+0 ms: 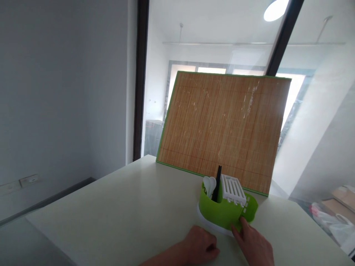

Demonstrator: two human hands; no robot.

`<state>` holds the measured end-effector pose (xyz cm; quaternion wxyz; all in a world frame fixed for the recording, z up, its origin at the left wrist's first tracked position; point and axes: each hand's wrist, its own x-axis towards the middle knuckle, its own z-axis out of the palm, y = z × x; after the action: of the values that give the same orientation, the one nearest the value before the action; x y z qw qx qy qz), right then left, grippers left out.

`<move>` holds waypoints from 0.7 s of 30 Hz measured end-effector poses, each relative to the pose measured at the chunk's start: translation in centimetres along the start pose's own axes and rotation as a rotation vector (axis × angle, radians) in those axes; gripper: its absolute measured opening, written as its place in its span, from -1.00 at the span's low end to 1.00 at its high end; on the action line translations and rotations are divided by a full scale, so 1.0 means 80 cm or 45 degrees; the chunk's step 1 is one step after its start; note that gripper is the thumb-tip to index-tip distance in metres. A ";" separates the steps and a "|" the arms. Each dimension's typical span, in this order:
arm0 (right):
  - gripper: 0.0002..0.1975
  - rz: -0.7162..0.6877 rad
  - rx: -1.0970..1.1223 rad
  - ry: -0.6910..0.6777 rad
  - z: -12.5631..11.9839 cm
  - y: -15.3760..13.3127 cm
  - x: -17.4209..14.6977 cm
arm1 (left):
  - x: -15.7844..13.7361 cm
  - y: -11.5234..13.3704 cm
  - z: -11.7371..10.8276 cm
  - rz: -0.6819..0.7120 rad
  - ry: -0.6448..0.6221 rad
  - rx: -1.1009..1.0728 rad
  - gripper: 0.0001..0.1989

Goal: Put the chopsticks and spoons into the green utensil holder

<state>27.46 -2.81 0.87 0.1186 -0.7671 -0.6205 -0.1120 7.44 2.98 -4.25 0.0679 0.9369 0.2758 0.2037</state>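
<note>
- Pinching with thumb and index finger of the right hand (256, 242) the green holder (220, 212), low at its near right side, perhaps to keep it steady; cannot tell how firmly, with part of the contact hidden.
- Curling the left hand (201, 244) closed just in front of the holder, with nothing seen in it, maybe only for resting.
- Standing upright, the holder, on its white base (212, 226), towards the right part of the white surface (111, 218), in easy reach of both hands.
- Inside its left part, heads up: white spoons (209, 183), beside black chopsticks (217, 184), probably kept apart from other things by the walls.
- On top, tilted: a white slotted rack (234, 189).
- Behind, leaning with lower edge on the surface: a green-edged bamboo mat (224, 125), likely propped by the dark-framed glass (158, 77).
- Farther right, below the surface: boxes (344, 197) and plastic bags (340, 227).
</note>
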 end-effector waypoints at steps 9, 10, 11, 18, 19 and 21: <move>-0.64 -0.103 -0.233 0.130 -0.003 0.004 0.007 | 0.001 -0.002 -0.002 -0.016 -0.041 -0.029 -0.86; -0.65 -0.105 -0.226 0.109 -0.004 0.006 0.008 | 0.001 -0.002 -0.003 -0.016 -0.057 -0.034 -0.86; -0.66 -0.103 -0.218 0.082 -0.005 0.009 0.008 | 0.001 -0.003 -0.004 -0.017 -0.071 -0.046 -0.86; -0.64 -0.060 -0.118 -0.063 -0.012 0.067 0.015 | -0.002 -0.005 -0.005 -0.039 -0.074 -0.124 -0.88; -0.63 -0.047 -0.100 -0.071 -0.013 0.081 0.016 | -0.002 -0.005 -0.004 -0.037 -0.072 -0.127 -0.87; -0.62 -0.018 -0.046 -0.097 -0.012 0.111 0.020 | -0.002 -0.006 -0.004 -0.037 -0.073 -0.132 -0.87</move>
<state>36.43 -3.43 1.92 0.0803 -0.7684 -0.6278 -0.0947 6.98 3.29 -4.12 0.1271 0.9336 0.2763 0.1898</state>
